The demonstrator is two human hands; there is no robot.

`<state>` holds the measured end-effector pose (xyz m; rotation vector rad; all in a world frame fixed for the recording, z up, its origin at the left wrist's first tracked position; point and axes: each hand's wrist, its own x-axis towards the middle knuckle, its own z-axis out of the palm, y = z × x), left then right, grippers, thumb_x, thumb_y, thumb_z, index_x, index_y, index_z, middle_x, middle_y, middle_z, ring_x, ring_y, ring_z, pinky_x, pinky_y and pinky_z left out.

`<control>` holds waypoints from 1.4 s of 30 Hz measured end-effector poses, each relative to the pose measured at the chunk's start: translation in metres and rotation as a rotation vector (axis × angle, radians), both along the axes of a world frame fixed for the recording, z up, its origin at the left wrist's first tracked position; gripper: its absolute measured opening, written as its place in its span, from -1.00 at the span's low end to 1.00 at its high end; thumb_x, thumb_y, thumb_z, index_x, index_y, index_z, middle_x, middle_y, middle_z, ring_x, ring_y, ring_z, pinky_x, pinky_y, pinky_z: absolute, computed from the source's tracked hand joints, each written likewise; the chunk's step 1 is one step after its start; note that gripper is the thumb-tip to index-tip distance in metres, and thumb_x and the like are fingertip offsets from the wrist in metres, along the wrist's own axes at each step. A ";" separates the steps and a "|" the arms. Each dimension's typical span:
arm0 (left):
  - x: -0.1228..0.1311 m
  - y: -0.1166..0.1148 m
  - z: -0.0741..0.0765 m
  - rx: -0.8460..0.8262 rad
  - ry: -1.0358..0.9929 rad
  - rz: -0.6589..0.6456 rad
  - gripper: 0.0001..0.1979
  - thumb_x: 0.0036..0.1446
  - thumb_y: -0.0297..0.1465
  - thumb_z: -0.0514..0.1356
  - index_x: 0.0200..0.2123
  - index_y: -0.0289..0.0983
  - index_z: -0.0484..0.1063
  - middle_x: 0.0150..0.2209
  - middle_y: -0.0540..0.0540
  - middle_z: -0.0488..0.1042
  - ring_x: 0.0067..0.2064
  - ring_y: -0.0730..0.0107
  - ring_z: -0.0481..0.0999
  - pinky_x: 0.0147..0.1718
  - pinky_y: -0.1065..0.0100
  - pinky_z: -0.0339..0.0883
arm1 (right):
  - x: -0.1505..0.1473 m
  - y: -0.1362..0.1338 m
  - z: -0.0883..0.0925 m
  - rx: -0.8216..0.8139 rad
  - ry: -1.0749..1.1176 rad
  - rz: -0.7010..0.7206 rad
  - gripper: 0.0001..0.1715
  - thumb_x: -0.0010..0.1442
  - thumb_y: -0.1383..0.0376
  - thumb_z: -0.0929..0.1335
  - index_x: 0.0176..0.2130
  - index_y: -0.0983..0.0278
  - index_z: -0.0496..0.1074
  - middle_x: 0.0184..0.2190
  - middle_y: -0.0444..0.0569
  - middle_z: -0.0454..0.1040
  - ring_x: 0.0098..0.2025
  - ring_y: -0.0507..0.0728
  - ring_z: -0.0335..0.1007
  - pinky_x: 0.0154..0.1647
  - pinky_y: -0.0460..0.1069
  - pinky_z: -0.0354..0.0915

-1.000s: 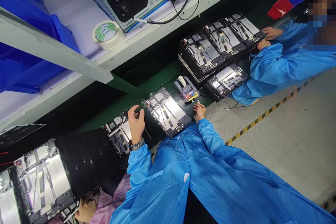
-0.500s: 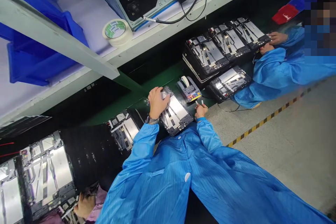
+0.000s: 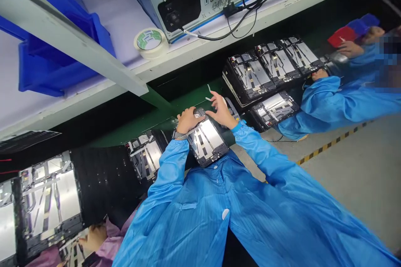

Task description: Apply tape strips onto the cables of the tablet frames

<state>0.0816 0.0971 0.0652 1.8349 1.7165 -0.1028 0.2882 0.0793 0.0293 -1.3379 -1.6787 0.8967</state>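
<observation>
An opened tablet-like device (image 3: pixel 208 137) with silver panels and dark ribbon cables lies tilted in front of me, its lower edge near my waist. My left hand (image 3: pixel 189 120) grips its upper left corner, thumb across the top. Just above the upper right corner is my right hand (image 3: pixel 220 110), with short white tape strips (image 3: pixel 209 88) sticking out from its fingertips. Behind that hand, a grey tape dispenser (image 3: pixel 233 112) is mostly hidden.
More opened devices (image 3: pixel 247 73) stand in a stack at right, beside a co-worker's blue sleeve (image 3: pixel 326 100). Another device (image 3: pixel 145 154) lies at left. Above are a shelf edge (image 3: pixel 194 60), a tape roll (image 3: pixel 150 44) and a computer case (image 3: pixel 194 4). A purple-sleeved co-worker's hand (image 3: pixel 94 237) is lower left.
My right hand has moved up and left from below the dispenser to the device's top corner, carrying the tape strips. My left hand stays on the device. The right co-worker's one hand has moved outward.
</observation>
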 end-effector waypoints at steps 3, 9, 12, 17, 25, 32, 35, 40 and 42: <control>-0.001 0.007 -0.003 -0.072 -0.057 0.059 -0.28 0.19 0.03 0.33 0.34 -0.12 0.37 0.30 -0.22 0.48 0.31 -0.13 0.44 0.26 0.01 0.22 | -0.004 0.028 0.001 -0.039 -0.123 0.273 0.14 0.22 0.31 0.47 0.54 0.13 -0.14 0.21 0.16 0.29 0.08 0.29 0.40 0.12 0.27 0.45; -0.005 0.016 -0.009 -0.137 -0.136 0.144 -0.30 0.09 -0.03 0.43 0.26 -0.11 0.48 0.20 -0.15 0.58 0.18 -0.02 0.56 0.13 0.20 0.38 | 0.002 0.045 0.001 -0.091 -0.183 0.455 0.25 0.20 0.36 0.49 0.57 0.09 -0.23 0.26 0.19 0.25 0.30 0.39 0.32 0.29 0.33 0.35; -0.006 0.017 -0.008 -0.143 -0.149 0.158 -0.31 0.06 -0.05 0.45 0.24 -0.11 0.51 0.19 -0.14 0.59 0.16 -0.01 0.58 0.11 0.23 0.40 | 0.005 0.048 0.002 -0.107 -0.189 0.479 0.26 0.21 0.32 0.50 0.57 0.06 -0.25 0.28 0.20 0.24 0.31 0.42 0.31 0.28 0.35 0.35; -0.007 0.013 -0.006 -0.120 -0.169 0.159 -0.30 0.10 -0.04 0.42 0.28 -0.13 0.48 0.24 -0.16 0.55 0.21 -0.01 0.55 0.12 0.24 0.40 | 0.002 0.047 0.002 -0.038 -0.242 0.505 0.22 0.26 0.30 0.46 0.57 0.02 -0.29 0.25 0.18 0.25 0.28 0.44 0.33 0.21 0.37 0.40; -0.009 0.011 -0.004 -0.108 -0.159 0.088 -0.28 0.15 -0.09 0.38 0.33 -0.18 0.43 0.28 -0.19 0.52 0.20 0.02 0.56 0.15 0.25 0.40 | 0.012 0.050 -0.003 -0.029 0.034 0.319 -0.08 0.29 0.22 0.41 0.49 0.14 0.02 0.02 0.05 0.41 -0.11 0.20 0.44 -0.04 0.13 0.47; -0.011 0.014 -0.009 -0.094 -0.171 0.079 -0.32 0.15 -0.10 0.37 0.31 -0.18 0.45 0.26 -0.17 0.53 0.16 0.02 0.58 0.12 0.21 0.42 | 0.020 0.057 0.017 -0.374 0.167 0.519 -0.17 0.12 0.33 0.47 0.31 0.22 0.21 -0.37 -0.23 0.44 -0.37 0.06 0.38 -0.29 -0.05 0.33; -0.012 0.013 -0.010 -0.082 -0.177 0.072 -0.33 0.16 -0.11 0.36 0.31 -0.17 0.46 0.24 -0.17 0.55 0.16 0.00 0.58 0.12 0.20 0.42 | 0.007 0.057 0.019 -0.399 0.043 0.584 -0.13 0.11 0.39 0.46 0.33 0.25 0.18 -0.40 -0.25 0.46 -0.39 0.05 0.38 -0.29 -0.07 0.30; -0.013 0.011 -0.012 -0.060 -0.170 0.046 -0.34 0.20 -0.09 0.33 0.33 -0.15 0.44 0.27 -0.17 0.53 0.20 -0.02 0.56 0.15 0.19 0.39 | -0.009 0.059 0.022 -0.365 -0.104 0.602 -0.10 0.12 0.49 0.44 0.36 0.27 0.14 -0.42 -0.27 0.46 -0.35 0.05 0.42 -0.26 -0.10 0.29; -0.014 0.011 -0.014 -0.057 -0.168 0.045 -0.33 0.20 -0.09 0.33 0.33 -0.16 0.43 0.28 -0.18 0.51 0.21 -0.03 0.55 0.16 0.18 0.39 | -0.011 0.060 0.024 -0.365 -0.156 0.614 -0.08 0.13 0.51 0.43 0.38 0.28 0.12 -0.42 -0.26 0.47 -0.34 0.06 0.44 -0.27 -0.10 0.30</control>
